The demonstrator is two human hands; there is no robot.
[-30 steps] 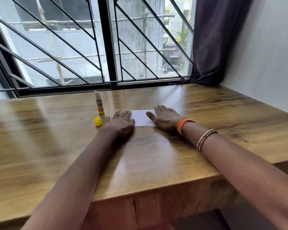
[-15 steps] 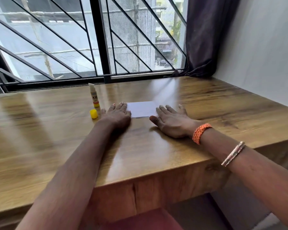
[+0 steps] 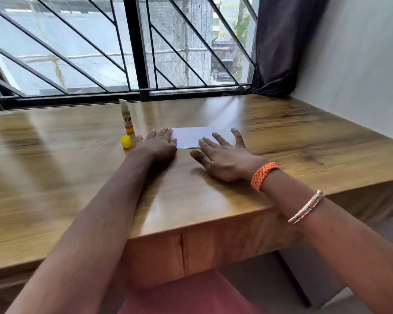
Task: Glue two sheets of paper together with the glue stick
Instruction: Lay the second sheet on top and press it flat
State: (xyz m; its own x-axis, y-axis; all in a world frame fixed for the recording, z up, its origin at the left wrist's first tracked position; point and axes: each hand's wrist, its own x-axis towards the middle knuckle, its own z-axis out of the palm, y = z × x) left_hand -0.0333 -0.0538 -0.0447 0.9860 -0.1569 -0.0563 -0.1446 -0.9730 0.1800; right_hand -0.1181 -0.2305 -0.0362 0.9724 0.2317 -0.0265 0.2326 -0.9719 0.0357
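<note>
White paper [image 3: 192, 135] lies flat on the wooden table [image 3: 304, 141]; I cannot tell whether it is one sheet or two stacked. My left hand [image 3: 159, 143] lies flat with its fingers at the paper's left edge. My right hand [image 3: 222, 158] is spread flat, fingertips on the paper's near right part. The uncapped glue stick [image 3: 127, 116] stands upright just left of the paper. Its yellow cap [image 3: 126, 141] sits on the table in front of it, beside my left hand.
A barred window [image 3: 136, 48] runs along the table's far edge. A dark curtain [image 3: 281, 46] hangs at the back right, and a white wall [image 3: 354, 60] borders the right side. The table's front edge [image 3: 191, 225] is close to me.
My right hand slid back toward me off most of the paper, then its fingers moved forward onto the near right part. The left hand stayed at the left edge. The camera shifted.
</note>
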